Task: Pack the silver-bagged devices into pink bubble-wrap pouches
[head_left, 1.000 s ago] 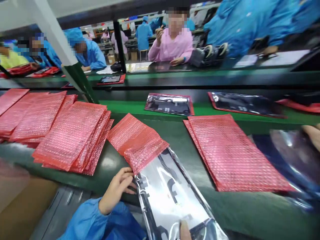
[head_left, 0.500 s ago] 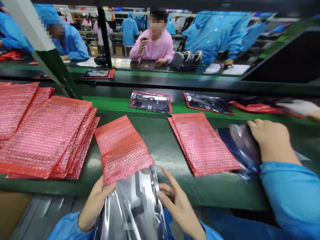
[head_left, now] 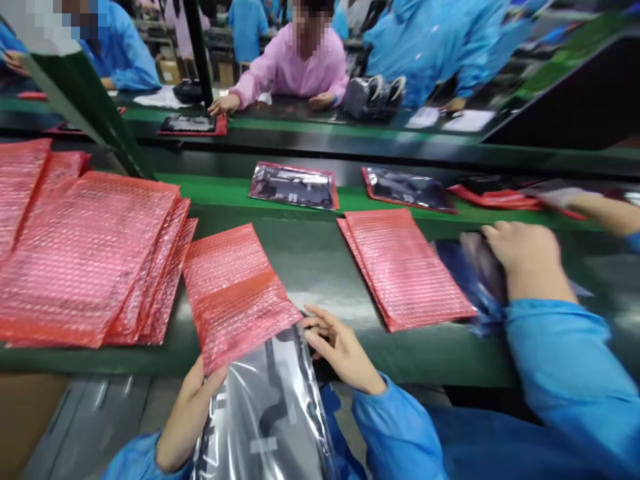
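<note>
— Both hands are down at the near edge of the bench. See the left hand (head_left: 193, 407)? Its fingers are curled up around the open end of the pink bubble bag (head_left: 235, 293), pinching the bag's lower left corner.

— And the right hand (head_left: 340, 347)?

— Fingers bent and close together, tips on the bag's lower right corner, just where the shiny silver pouch (head_left: 265, 413) goes in. The pouch is partly inside the bag — its upper end is hidden under the pink wrap, the rest hangs over the bench edge towards the person's lap.

— Where does the bag lie?

— Flat on the dark green bench (head_left: 320, 267), tilted a little, between a big stack of pink bags (head_left: 90, 253) on the left and a smaller stack (head_left: 405, 267) on the right.

— Whose arm is that on the far right?

— A neighbour's — a blue sleeve (head_left: 565, 373), with that hand (head_left: 525, 257) resting on another dark shiny pouch (head_left: 470, 280) beside the smaller stack.

— Beyond the bench?

— A bright green belt (head_left: 350, 199) carrying filled pouches (head_left: 293, 185), and across it a person in a pink coat (head_left: 293, 70) reaching towards a tray (head_left: 193, 125).
</note>
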Demonstrator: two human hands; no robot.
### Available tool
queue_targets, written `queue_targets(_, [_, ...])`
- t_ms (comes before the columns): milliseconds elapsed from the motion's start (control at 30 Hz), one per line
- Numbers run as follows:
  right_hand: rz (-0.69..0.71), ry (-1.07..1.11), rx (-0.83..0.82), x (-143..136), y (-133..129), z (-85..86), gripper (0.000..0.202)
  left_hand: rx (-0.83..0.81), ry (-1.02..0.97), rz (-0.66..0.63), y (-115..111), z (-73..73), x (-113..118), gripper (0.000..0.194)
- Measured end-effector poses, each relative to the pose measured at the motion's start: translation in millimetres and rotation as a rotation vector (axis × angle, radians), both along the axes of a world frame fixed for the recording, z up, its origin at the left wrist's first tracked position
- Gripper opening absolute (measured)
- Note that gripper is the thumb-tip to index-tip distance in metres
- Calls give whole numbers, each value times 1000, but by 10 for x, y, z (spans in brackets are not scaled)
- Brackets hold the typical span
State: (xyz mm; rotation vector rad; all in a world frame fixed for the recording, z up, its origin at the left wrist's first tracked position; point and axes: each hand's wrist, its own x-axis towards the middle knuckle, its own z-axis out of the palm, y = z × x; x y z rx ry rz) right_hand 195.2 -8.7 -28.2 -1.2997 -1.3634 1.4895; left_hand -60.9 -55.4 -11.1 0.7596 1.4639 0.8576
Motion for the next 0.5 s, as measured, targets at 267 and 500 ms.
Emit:
queue_targets(267, [-216, -295, 244, -256, 229, -139, 28, 103, -8, -94, 3, -44, 7, 58])
queue_targets(500, [-72, -812, 773, -182, -223, -181, 39, 74, 71, 54, -6, 7, 19, 44])
